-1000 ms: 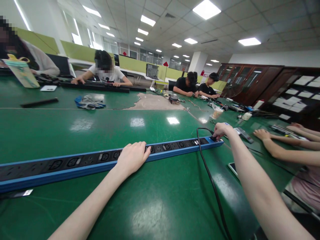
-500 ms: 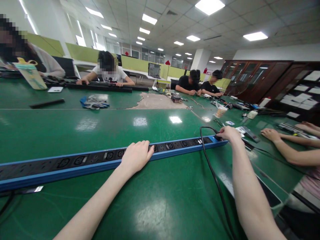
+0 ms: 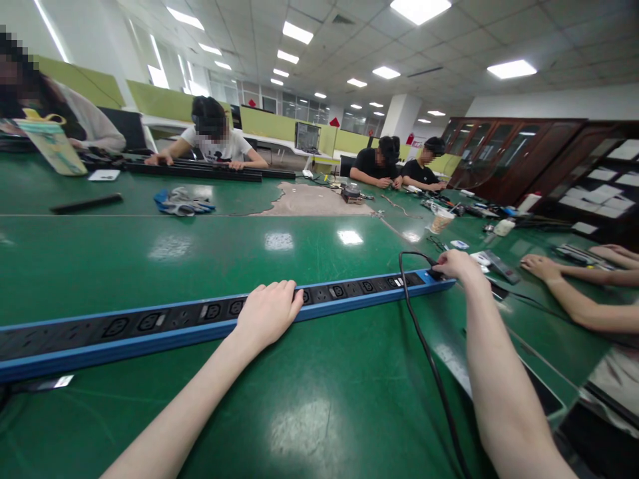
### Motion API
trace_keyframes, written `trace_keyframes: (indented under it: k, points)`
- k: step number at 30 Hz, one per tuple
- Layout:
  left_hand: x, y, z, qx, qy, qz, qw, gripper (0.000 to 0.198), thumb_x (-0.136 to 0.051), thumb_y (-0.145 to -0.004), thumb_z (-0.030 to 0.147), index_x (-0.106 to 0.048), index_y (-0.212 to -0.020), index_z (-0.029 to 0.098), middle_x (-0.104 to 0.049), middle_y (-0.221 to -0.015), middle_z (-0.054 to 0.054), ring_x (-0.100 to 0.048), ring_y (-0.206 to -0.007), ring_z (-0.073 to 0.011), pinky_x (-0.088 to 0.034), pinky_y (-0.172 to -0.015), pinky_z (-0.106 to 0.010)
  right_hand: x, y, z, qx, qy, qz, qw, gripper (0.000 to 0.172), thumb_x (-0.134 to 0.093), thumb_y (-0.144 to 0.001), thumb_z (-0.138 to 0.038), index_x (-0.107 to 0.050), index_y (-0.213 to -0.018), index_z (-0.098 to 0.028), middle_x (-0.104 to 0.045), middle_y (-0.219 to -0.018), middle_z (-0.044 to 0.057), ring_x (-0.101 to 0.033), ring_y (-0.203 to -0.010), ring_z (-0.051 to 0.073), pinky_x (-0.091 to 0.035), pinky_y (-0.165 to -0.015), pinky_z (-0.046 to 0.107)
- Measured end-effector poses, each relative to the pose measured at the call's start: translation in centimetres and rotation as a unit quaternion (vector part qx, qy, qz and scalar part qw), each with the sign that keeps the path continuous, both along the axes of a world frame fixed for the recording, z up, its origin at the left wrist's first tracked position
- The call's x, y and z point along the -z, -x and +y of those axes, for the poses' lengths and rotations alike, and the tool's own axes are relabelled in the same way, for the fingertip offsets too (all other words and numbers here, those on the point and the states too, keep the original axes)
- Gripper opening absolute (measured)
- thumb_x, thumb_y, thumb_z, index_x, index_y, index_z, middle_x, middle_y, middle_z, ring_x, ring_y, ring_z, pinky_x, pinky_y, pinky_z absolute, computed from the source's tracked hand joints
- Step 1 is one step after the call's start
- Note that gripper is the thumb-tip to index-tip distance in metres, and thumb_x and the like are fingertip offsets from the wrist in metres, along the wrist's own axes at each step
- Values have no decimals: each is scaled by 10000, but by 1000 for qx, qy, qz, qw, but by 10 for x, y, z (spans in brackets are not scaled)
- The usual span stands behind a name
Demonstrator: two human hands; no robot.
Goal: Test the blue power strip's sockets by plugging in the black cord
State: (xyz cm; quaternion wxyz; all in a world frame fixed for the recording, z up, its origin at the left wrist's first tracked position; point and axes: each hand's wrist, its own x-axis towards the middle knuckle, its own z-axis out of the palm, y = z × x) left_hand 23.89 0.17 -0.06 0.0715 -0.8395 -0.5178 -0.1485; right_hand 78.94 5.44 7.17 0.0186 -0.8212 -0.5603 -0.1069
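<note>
A long blue power strip with black sockets lies across the green table, running from the left edge to the right of centre. My left hand is wrapped over the strip near its middle, fingers together on the far side. At the strip's right end, my right hand is closed on a black plug, which sits at the end face area; the fingertips partly hide it. From the plug a black cable loops up over the strip and runs down toward the front edge.
Blue-grey gloves, a dark bar and a tumbler lie or stand at the back left. Right of my arm are another person's hands and a grey device. Other people sit across the table.
The strip and my left hand have shifted slightly left in view. My right hand stays closed at the plug.
</note>
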Motion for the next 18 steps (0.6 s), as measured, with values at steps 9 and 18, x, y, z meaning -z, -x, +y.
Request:
trace_keyframes:
  k: [9, 18]
  points:
    - [-5, -1, -3, -6, 11, 4, 1000, 434, -321, -1117, 457, -665, -1042, 204, -759, -993, -111, -719, -949, -270, -460, -865, -392, 6, 1, 12, 19, 106, -11, 994, 303, -630, -931, -394, -780, -1034, -151, -798, -1040, 182, -743, -984, 307, -528, -790, 363]
    - [-5, 0, -2, -5, 13, 14, 1000, 446, -301, -1120, 460, -658, -1046, 203, -759, -1000, -111, -720, -947, -268, -463, -857, -386, 7, -4, 5, 10, 89, 17, 996, 347, -609, -937, -464, -828, -853, -207, -798, -872, 127, -746, -930, 287, -514, -789, 342]
